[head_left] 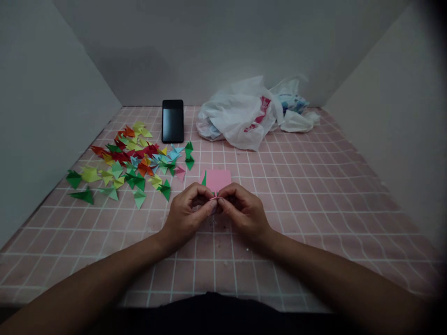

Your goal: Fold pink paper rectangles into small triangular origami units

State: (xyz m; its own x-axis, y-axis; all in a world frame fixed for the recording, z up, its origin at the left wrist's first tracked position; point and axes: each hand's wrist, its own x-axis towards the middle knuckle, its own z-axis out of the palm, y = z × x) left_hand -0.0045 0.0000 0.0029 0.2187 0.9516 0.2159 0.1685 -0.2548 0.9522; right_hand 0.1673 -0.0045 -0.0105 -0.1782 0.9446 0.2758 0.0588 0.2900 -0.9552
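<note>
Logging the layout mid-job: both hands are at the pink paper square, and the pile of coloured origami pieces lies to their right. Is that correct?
No: the head view shows the pile of coloured origami pieces lying to the left of the hands, not the right. The rest stands: the left hand and right hand are both at the pink paper square.

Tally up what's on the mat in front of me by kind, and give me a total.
Black smartphone: 1
Pink paper square, just beyond the left hand and right hand: 1
White plastic bag with red print: 1
Bag with blue print: 1
Folded paper pieces: too overlapped to count
Total: 4, without the folded pieces
</note>
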